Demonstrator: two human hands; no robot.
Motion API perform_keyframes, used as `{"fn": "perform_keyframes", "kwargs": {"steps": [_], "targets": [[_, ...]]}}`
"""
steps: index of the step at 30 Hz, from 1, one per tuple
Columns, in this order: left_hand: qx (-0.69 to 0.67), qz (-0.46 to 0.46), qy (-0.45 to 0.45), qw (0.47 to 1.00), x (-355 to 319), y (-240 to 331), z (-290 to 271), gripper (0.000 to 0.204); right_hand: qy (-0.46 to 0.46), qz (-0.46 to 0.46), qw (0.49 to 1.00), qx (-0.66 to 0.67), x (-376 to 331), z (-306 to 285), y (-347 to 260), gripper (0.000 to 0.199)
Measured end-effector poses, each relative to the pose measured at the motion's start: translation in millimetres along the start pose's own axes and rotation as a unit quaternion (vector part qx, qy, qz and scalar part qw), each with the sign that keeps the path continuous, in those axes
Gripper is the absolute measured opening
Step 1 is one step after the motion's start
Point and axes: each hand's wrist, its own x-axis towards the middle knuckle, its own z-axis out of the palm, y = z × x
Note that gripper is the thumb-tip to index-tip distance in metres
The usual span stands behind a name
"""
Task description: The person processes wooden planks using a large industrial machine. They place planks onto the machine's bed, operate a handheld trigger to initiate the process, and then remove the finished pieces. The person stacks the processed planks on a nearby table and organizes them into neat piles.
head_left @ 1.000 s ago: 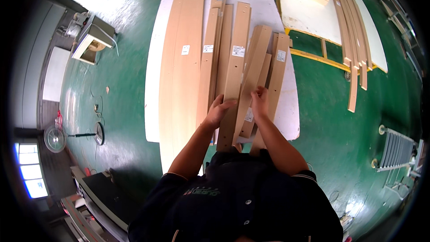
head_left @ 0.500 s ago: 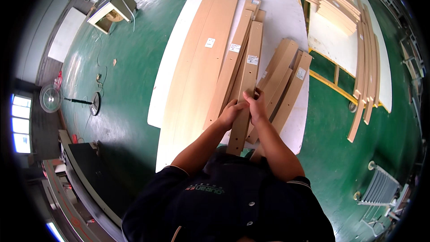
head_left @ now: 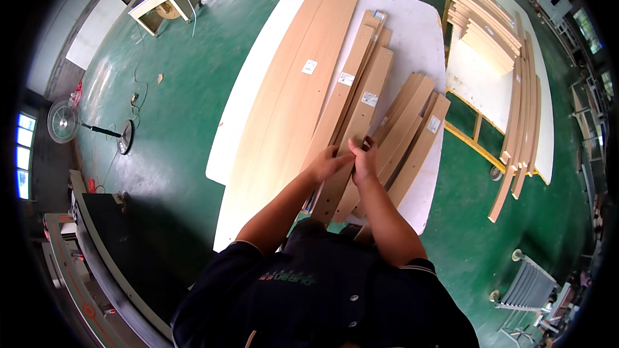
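A long pale wooden rail (head_left: 360, 116) with a white label and small holes lies lengthwise in front of me. My left hand (head_left: 327, 164) is closed on its left edge, and my right hand (head_left: 363, 157) grips the right edge with the thumb on top. Most of the fingertips are hidden by the rail. Close on its left are similar labelled rails (head_left: 351, 58), lying nearly parallel. To the right of my right hand, a group of shorter labelled rails (head_left: 422, 142) rests on the white tabletop (head_left: 412, 32).
A wide wooden panel (head_left: 290, 90) runs along the table's left side. At the right, a white-topped cart (head_left: 474, 84) with a yellow frame carries stacked boards (head_left: 487, 32) and long strips (head_left: 525, 103). A standing fan (head_left: 64, 120) and a dark machine (head_left: 126, 238) are on the left.
The held rail has swung to lie more in line with the rails on its left. Both hands keep their grip. The whole view has shifted and turned slightly.
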Motion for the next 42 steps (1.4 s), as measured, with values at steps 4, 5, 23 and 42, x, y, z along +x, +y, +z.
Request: {"fn": "perform_keyframes", "kwargs": {"steps": [4, 5, 23, 42], "targets": [[0.207, 0.095, 0.066, 0.971, -1, -32, -4, 0.063, 0.010, 0.007, 1.000, -0.020, 21, -8, 11, 0.073], [0.233, 0.123, 0.065, 0.963, -2, -37, -7, 0.065, 0.012, 0.020, 0.999, -0.035, 26, -11, 12, 0.074], [0.077, -0.006, 0.061, 0.995, 24, -80, -69, 0.075, -0.030, 0.078, 0.887, -0.454, 62, 22, -13, 0.063], [0.091, -0.029, 0.101, 0.990, 5, -69, -49, 0.080, 0.026, 0.035, 0.939, -0.342, 61, 26, 15, 0.059]]}}
